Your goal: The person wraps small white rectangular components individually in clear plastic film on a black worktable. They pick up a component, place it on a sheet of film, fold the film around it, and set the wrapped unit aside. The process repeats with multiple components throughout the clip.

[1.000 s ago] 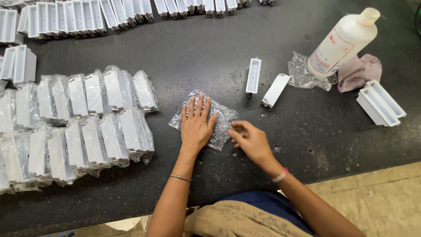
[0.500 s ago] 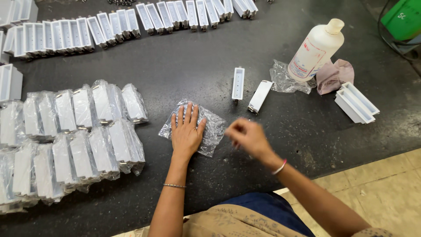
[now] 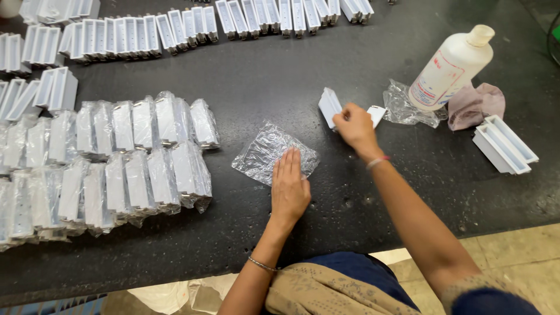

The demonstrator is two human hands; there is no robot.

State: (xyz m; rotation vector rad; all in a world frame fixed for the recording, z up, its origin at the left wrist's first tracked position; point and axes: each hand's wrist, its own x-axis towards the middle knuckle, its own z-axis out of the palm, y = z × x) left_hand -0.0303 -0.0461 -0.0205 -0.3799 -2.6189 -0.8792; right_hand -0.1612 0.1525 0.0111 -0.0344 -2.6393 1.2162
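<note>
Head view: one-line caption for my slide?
Left hand flattens a clear plastic bag; right hand grips a white part.

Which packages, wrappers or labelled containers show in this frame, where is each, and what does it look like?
Clear plastic bag: flat on the table's middle, under the left hand.
Wrapped white parts: two rows at left, each in clear film.
White bottle: upper right, cream cap, printed label.
Crumpled clear bag: beside the bottle.
White part: unwrapped, at the right hand.

I am seeing the bag (image 3: 274, 153) lying under my left hand (image 3: 290, 188), wrapped pieces (image 3: 116, 160) sitting left, and the bottle (image 3: 452, 67) standing right, behind my right hand (image 3: 356, 125).
</note>
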